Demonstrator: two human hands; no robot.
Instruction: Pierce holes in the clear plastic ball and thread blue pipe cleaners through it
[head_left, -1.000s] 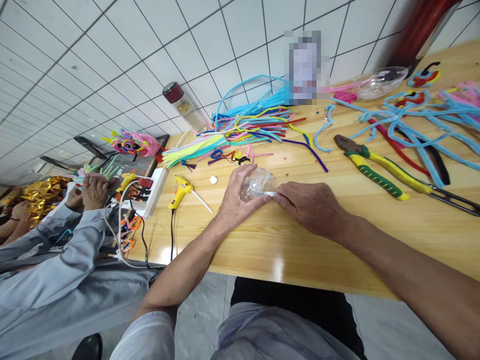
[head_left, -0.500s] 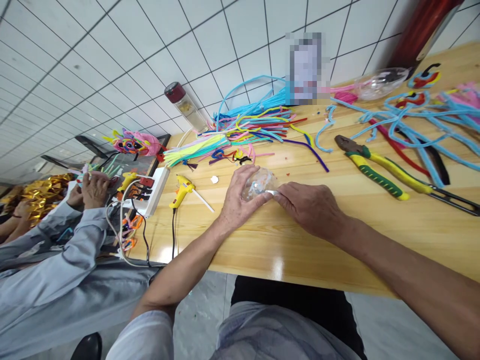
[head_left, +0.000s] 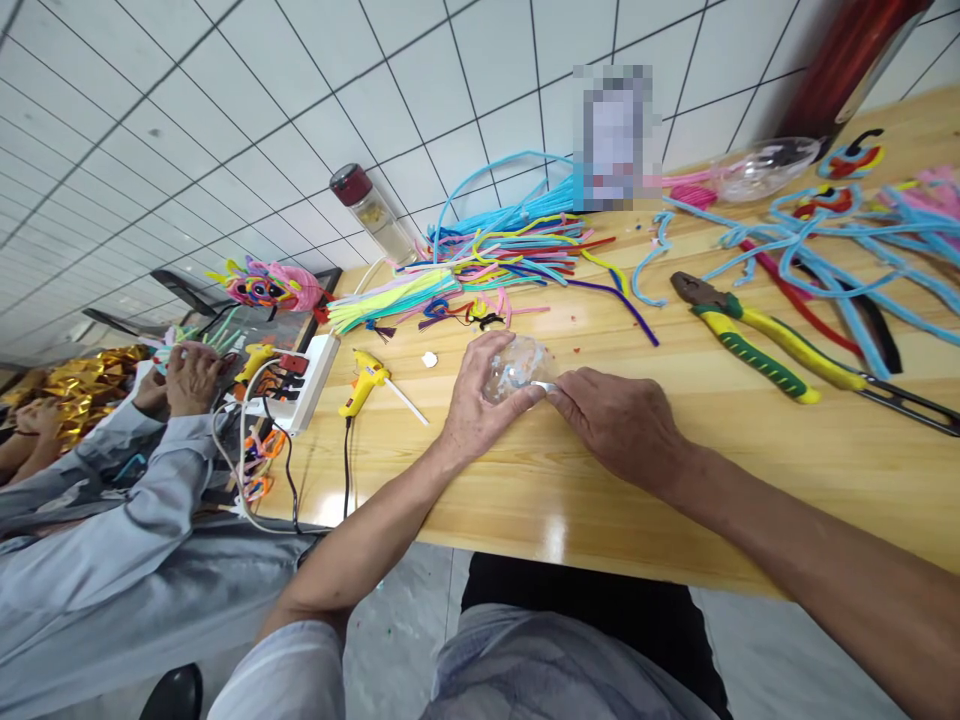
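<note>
My left hand is wrapped round a clear plastic ball or dome, its thumb along the near side. Pale blue and white bits show in or on the clear plastic. At its right edge my right hand is closed in a pinch. A small whitish bit shows at those fingertips, touching the left thumb's tip; I cannot make out what it is. Left of my hands lies a yellow hot glue gun with a white glue stick poking out. A small white piece lies between them.
Colourful pipe cleaners are heaped along the wall. Green-and-yellow pliers lie to the right, near blue pipe cleaners. A power strip with cables stands left, beside a co-worker's hands. A glass bottle stands behind.
Almost nothing differs. Both hands keep the same hold on the clear plastic piece; the view has shifted very slightly.
</note>
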